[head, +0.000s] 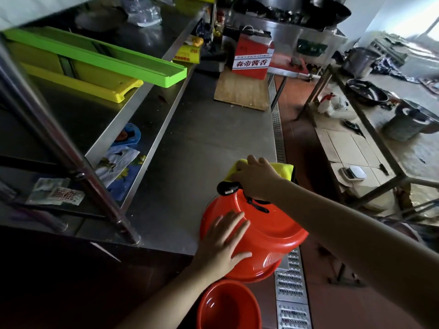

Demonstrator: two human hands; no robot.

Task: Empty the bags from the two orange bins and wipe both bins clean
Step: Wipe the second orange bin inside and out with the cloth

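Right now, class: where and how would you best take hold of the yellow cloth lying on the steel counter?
Probably pinch the bare far right corner of the yellow cloth, coming down from above. It lies flat on the steel counter, and the right hand already covers its near part.

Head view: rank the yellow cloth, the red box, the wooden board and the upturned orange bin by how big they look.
1. Upturned orange bin, nearest the camera, so flattered.
2. Wooden board and red box: too alike to rank.
3. Yellow cloth, partly hidden by the right hand.
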